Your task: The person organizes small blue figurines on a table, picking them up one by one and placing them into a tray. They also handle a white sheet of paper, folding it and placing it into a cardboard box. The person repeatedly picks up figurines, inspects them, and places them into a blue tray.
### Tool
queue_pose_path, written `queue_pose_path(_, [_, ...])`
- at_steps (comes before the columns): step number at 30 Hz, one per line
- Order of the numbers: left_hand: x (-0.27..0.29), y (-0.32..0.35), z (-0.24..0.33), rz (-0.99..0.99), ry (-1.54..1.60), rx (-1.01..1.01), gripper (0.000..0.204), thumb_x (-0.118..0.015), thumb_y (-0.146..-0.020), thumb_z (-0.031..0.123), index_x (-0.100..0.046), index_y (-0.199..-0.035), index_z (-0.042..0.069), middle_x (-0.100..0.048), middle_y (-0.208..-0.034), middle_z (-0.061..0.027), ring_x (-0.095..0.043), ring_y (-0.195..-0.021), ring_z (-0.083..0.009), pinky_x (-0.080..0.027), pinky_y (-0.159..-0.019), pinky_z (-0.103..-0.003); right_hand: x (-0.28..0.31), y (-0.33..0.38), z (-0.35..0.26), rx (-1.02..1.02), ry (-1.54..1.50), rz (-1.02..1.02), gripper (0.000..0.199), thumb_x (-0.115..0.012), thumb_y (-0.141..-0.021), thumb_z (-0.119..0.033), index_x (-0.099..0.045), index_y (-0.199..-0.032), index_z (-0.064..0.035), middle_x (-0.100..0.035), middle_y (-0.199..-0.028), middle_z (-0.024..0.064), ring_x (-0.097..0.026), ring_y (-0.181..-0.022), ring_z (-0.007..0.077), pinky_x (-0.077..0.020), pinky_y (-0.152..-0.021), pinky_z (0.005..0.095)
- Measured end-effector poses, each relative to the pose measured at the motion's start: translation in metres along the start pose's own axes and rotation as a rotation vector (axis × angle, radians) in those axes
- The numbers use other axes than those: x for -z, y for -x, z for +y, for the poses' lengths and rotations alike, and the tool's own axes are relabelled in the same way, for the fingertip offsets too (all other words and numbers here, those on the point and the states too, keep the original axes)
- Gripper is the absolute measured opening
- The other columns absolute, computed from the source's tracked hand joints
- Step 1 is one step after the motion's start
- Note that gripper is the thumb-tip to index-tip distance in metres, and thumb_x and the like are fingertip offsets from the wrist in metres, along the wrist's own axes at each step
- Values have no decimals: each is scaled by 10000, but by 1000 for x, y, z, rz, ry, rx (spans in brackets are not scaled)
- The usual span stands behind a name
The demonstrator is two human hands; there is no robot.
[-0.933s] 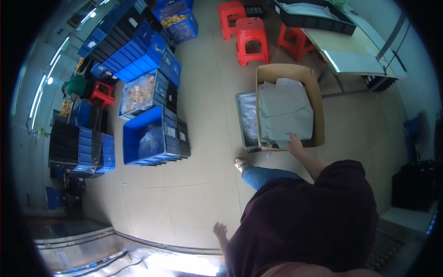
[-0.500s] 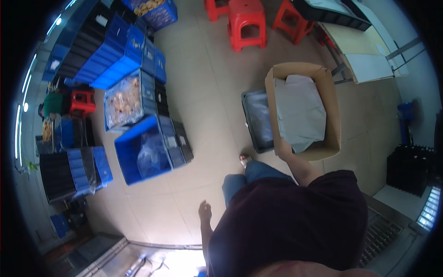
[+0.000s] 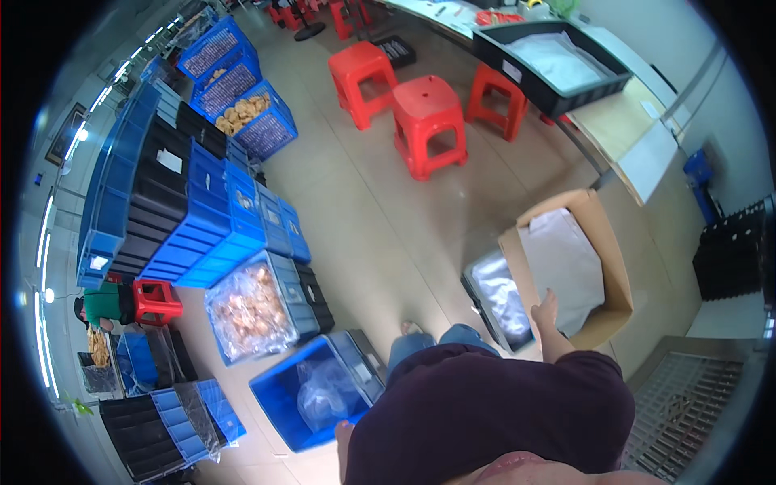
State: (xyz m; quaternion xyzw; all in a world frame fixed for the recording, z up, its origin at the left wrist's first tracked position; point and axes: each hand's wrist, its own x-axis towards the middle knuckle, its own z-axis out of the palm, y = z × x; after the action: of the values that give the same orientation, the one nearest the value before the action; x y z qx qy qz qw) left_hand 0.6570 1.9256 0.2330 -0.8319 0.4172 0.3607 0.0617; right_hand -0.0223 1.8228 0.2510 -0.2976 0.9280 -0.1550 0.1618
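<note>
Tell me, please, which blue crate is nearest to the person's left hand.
The open blue crate with crumpled clear plastic inside, beside the left hand; the crate of bagged brownish pieces stands farther away.

Left hand: now seen beside the blue bin, earlier well apart. Right hand: is shifted from the near edge of the papers to the near left corner of the cardboard box.

Beige tiled floor, red stools, pale-topped table, tube lights
</note>
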Motion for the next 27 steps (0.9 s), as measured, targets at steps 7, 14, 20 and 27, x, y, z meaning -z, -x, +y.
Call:
queue_pose_path(7, [170,-194,230,117,-172,-487,294,-457,-824,184,-551,-1050,19,-574,-1026,-199,-533,-988,-344,-417,-829,-407,-8,-23,-160,164,-101,9,589,-522,-693,-37,-331,-1246,32,-410,-1198,275,-393,-1132,405,-314,-980,405])
queue_pose_path(14, [227,-306,454,120,327,-656,292,-448,-860,172,-521,-1119,60,-580,-1047,-162,-573,-890,-265,-450,-795,-371,-98,-92,-194,236,-303,-111,532,-475,-701,4,-397,-1227,3,-514,-1121,178,-476,-1066,301,-353,-929,347])
queue_pose_path(20, [345,-262,419,285,663,-439,337,-521,-810,177,-527,-1118,41,-592,-1037,-133,-578,-947,-232,-462,-806,-345,-143,-264,-313,210,-216,-222,473,-520,-768,-66,-404,-1217,25,-552,-1071,188,-527,-1006,314,-414,-848,349])
queue_pose_path(27, [608,-161,244,1147,1666,-365,413,-475,-876,310,-455,-1200,55,-517,-1176,-99,-509,-1073,-237,-395,-909,-395,-134,-279,-835,772,-1083,-740,552,-584,-816,-170,-323,-1276,-12,-524,-874,46,-506,-602,114,-419,-497,205])
